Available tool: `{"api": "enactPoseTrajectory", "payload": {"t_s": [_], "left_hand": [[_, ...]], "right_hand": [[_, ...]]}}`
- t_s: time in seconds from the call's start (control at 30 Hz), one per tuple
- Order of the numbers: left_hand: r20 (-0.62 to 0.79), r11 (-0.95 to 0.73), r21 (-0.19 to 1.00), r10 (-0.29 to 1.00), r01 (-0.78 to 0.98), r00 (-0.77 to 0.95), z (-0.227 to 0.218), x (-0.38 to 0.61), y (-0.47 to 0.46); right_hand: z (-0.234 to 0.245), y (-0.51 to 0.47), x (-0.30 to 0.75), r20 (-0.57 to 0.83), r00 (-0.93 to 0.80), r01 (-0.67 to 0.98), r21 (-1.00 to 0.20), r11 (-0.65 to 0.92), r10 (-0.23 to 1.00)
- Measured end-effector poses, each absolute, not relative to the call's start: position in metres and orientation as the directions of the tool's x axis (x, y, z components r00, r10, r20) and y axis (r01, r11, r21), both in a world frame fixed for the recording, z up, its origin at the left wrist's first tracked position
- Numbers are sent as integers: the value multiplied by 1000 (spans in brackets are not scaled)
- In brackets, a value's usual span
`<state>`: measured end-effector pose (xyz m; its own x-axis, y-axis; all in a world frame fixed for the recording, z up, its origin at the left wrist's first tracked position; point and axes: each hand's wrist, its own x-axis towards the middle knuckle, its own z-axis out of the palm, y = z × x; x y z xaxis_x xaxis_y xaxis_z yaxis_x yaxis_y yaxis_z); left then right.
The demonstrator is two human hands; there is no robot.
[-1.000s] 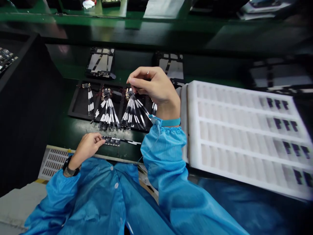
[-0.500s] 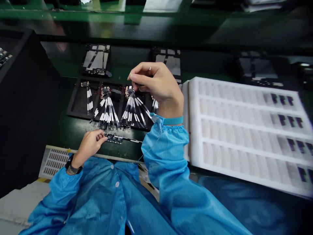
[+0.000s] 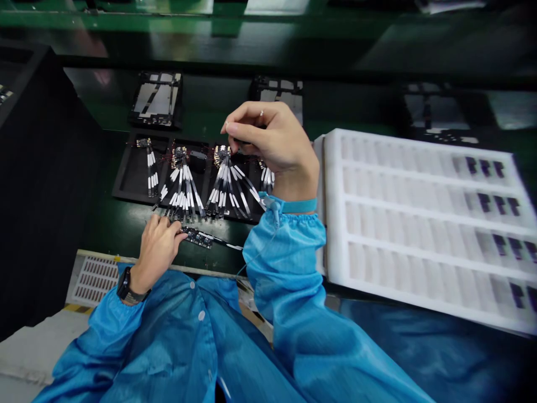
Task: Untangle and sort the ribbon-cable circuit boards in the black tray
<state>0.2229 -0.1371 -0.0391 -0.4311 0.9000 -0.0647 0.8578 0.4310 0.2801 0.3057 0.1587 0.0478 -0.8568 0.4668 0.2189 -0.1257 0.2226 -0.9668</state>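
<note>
My left hand [image 3: 157,244] is closed on the left end of a small dark circuit board [image 3: 198,237], close above the green bench top. From the board a thin black-and-white strip [image 3: 229,244] runs to the right, toward my right sleeve. Raised over the black compartment tray [image 3: 130,193], my right hand [image 3: 277,140] has its thumb and forefinger pinched together; anything between them is too small to make out. Below those fingertips lies a fan of flex cables [image 3: 226,187] bunched at its top. A second fan of cables [image 3: 183,187] and a narrower bundle [image 3: 152,173] lie to its left.
A white slotted foam tray [image 3: 335,224] with several dark pieces at its right side stands on the right. Behind the black tray sit flat dark device assemblies [image 3: 156,101]. A tall black box [image 3: 50,184] borders the left. A cord runs from my right wristband [image 3: 293,206].
My left hand has shifted slightly right and up, its fingers now bent over the board's end, and the board has tilted a little. My right hand stays pinched in nearly the same place.
</note>
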Motion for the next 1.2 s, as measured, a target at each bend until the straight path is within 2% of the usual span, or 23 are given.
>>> {"api": "enactPoseTrajectory", "payload": {"t_s": [0.13,0.3,0.4,0.7,1.2], "left_hand": [[-27,390,349,913,852,-407,-48,219,-135],[-58,377,502,913,779,-404,-61,208,-131],[-91,363,551,921,751,-379,-65,201,-132],[-114,263,558,964,787,-242,-66,187,-137],[-116,271,571,961,775,-250,-64,186,-132]], "right_hand": [[45,162,305,209,-860,-127,-971,202,465],[44,164,305,206,-868,-130,-973,193,452],[45,163,306,203,-871,-129,-973,189,447],[46,158,304,193,-868,-105,-972,211,457],[44,154,296,224,-888,-141,-963,228,401]]}}
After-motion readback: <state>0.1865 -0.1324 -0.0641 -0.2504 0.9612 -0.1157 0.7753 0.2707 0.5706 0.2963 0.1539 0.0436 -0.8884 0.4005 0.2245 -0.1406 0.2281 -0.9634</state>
